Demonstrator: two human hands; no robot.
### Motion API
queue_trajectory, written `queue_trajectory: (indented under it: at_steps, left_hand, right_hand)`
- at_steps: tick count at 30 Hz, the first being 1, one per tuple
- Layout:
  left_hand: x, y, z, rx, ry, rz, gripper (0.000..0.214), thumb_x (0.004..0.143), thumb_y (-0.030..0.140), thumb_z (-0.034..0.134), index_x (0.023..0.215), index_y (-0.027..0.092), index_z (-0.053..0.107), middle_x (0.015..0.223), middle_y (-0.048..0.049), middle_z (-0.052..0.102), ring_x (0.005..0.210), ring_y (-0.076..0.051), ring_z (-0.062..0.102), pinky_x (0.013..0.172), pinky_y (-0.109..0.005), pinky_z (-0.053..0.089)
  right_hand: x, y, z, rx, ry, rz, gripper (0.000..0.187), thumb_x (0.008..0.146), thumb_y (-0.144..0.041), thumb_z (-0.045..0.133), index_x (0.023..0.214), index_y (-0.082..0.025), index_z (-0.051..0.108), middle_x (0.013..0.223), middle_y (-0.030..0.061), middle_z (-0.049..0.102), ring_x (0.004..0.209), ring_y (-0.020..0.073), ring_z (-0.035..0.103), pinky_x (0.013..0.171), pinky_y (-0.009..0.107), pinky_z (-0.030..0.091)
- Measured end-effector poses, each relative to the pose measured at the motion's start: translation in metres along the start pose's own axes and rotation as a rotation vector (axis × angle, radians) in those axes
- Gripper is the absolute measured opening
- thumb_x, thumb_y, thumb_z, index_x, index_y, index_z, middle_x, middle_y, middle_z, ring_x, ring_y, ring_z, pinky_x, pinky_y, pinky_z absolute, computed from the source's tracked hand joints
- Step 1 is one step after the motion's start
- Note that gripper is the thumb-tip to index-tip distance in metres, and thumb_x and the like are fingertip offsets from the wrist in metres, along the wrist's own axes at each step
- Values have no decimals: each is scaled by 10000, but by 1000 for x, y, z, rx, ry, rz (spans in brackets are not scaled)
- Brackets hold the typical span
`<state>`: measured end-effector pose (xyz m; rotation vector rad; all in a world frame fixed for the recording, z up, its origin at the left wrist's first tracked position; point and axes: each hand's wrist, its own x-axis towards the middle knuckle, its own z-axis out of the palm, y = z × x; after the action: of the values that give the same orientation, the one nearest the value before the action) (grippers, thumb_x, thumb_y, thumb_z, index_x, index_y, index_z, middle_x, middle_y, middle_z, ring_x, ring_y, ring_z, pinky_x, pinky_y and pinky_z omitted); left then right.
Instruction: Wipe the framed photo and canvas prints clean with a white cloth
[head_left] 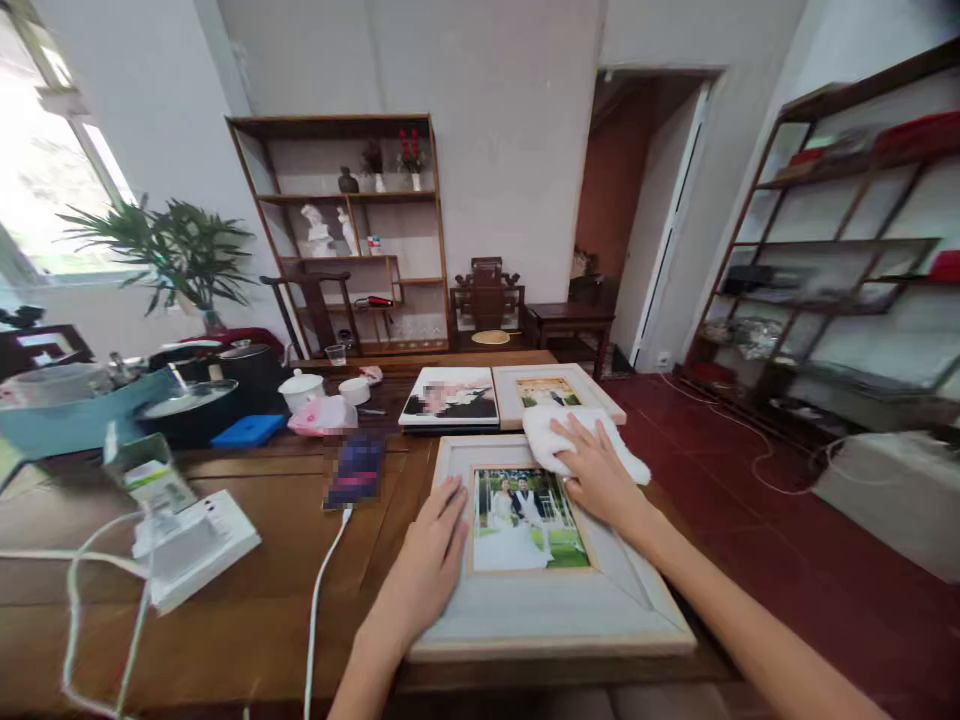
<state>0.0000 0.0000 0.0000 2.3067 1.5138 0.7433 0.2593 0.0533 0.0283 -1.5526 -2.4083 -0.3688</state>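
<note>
A pale wooden picture frame (615,600) with a wedding photo lies flat on the dark wooden table (270,520), close to me. My left hand (431,560) rests flat on the frame's left border, fingers stretched out. My right hand (596,470) presses a white cloth (547,435) onto the frame's upper right corner, fingers spread over the cloth. Behind it lie a second framed photo (559,385) and a photo album or print (450,397).
A phone (355,470) with a white cable (319,590) lies left of the frame. Further left sit a white box (199,545), a blue tray (75,415), dark pots, white cups and a blue pad (247,431). Shelves stand at the back and right; red floor to the right.
</note>
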Motion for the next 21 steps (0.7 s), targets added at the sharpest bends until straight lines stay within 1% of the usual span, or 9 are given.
queue_trajectory:
  at_steps: [4, 7, 9, 11, 13, 15, 17, 19, 21]
  left_hand:
    - [3, 1, 0, -25, 16, 14, 436, 900, 267, 294, 1315, 174, 393, 1422, -85, 339, 1319, -211, 285, 1081, -431, 250]
    - [3, 1, 1, -27, 16, 2, 440, 900, 249, 274, 1314, 160, 395, 1419, -91, 343, 1316, -215, 293, 1081, -437, 247]
    - [3, -1, 2, -20, 24, 6, 443, 897, 230, 265, 1313, 157, 395, 1418, -93, 343, 1314, -214, 296, 1081, -440, 244]
    - [2, -4, 3, -16, 36, 18, 441, 890, 209, 270, 1307, 165, 404, 1413, -91, 352, 1313, -210, 299, 1081, -437, 243]
    - [2, -6, 5, -15, 46, 28, 441, 885, 197, 277, 1305, 174, 407, 1408, -87, 360, 1312, -206, 301, 1081, -432, 244]
    - [3, -7, 6, -13, 55, 30, 441, 885, 194, 275, 1304, 174, 408, 1405, -87, 365, 1311, -204, 303, 1081, -431, 243]
    - [3, -8, 7, -16, 62, 33, 439, 886, 194, 270, 1300, 171, 414, 1400, -90, 372, 1310, -203, 306, 1081, -430, 242]
    - [3, -8, 7, -26, 71, 38, 434, 885, 196, 277, 1293, 176, 424, 1394, -88, 382, 1308, -202, 309, 1081, -426, 243]
    - [3, -8, 7, -41, 80, 42, 429, 883, 200, 295, 1290, 187, 429, 1392, -85, 387, 1307, -202, 312, 1080, -422, 246]
  right_hand:
    - [3, -1, -1, 49, -57, -16, 412, 665, -67, 447, 1033, -121, 625, 1369, 125, 401, 1303, 292, 245, 1051, 506, 154]
    - [-4, -7, -9, 78, -113, -51, 430, 647, -53, 429, 1024, -109, 628, 1347, 127, 432, 1299, 289, 257, 1060, 486, 154]
    - [-15, -15, -19, 97, -158, -89, 411, 639, -52, 430, 990, -99, 637, 1327, 144, 454, 1290, 298, 272, 1063, 482, 155]
    - [-31, -25, -35, 123, -199, -122, 394, 639, -53, 429, 967, -105, 641, 1291, 155, 490, 1271, 297, 310, 1061, 474, 175]
    - [-51, -38, -53, 163, -251, -134, 397, 642, -52, 419, 961, -128, 643, 1250, 149, 528, 1238, 291, 366, 1043, 465, 230]
    - [-70, -51, -69, 206, -333, -118, 424, 628, -52, 418, 973, -153, 644, 1243, 141, 536, 1198, 299, 417, 1005, 466, 300]
    - [-83, -64, -79, 247, -411, -116, 449, 596, -53, 436, 974, -169, 649, 1253, 133, 531, 1187, 305, 432, 990, 457, 327]
    - [-90, -73, -80, 285, -439, -120, 469, 574, -54, 454, 984, -169, 649, 1275, 124, 514, 1217, 299, 401, 1013, 442, 306]
    - [-90, -76, -72, 312, -405, -103, 461, 600, -66, 460, 1015, -163, 637, 1321, 117, 466, 1264, 282, 338, 1041, 437, 269]
